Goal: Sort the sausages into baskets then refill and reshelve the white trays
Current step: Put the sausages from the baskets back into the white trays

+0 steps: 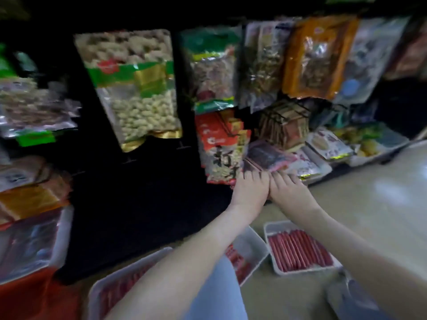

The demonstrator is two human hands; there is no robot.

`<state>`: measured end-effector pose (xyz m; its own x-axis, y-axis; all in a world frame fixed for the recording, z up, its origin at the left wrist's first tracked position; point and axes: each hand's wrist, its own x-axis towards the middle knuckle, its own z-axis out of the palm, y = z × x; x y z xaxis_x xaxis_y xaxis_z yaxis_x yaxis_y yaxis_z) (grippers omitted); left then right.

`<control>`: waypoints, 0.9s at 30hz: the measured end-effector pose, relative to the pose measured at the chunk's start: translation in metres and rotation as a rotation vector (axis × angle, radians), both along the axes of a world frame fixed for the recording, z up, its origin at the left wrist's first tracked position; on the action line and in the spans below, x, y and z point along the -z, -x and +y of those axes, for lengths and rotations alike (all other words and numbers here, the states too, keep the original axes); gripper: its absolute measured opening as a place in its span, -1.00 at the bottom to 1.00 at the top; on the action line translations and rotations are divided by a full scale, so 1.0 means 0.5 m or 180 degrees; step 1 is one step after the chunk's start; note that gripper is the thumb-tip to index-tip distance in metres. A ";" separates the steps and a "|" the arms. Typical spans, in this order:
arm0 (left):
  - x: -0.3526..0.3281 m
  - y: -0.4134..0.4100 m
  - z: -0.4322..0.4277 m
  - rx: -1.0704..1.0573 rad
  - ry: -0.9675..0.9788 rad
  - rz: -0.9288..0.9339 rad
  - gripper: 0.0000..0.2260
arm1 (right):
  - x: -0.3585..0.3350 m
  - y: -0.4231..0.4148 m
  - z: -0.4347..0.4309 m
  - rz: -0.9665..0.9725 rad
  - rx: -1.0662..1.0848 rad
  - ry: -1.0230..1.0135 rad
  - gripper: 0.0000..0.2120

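The left hand [250,190] and right hand [288,192] are laid on dark-red packets [268,155]; their grip cannot be told. Black characters on the red bag [219,146] are unreadably blurred.

- The left grip [250,189] and right grip [288,191] lie side by side at the dark packets [269,157]; blur hides whether they hold them or just touch.
- The left arm [184,262] covers part of the near white tray [97,294], and the bottom edge cuts it off.
- The middle tray [253,247] is half hidden behind that arm and a blue knee [215,292].
- The bags at the left edge [30,107] are smeared and cut off.
- The grey thing [353,296] in the bottom right corner is too blurry to name.
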<state>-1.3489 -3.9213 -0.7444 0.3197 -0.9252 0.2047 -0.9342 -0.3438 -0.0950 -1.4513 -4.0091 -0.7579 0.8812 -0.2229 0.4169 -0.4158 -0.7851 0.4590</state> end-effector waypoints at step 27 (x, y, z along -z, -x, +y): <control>0.697 0.100 -0.351 -0.0886 -0.1588 0.3891 -0.74 | 0.785 0.326 -0.275 -0.0146 0.2970 -0.4600 -0.47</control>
<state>-1.3988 -4.0967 -1.0929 0.2419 -0.6919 -0.6802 -0.4152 -0.7075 0.5719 -1.6141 -4.1465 -1.1505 0.2397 -0.8013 -0.5482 -0.9280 -0.0233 -0.3718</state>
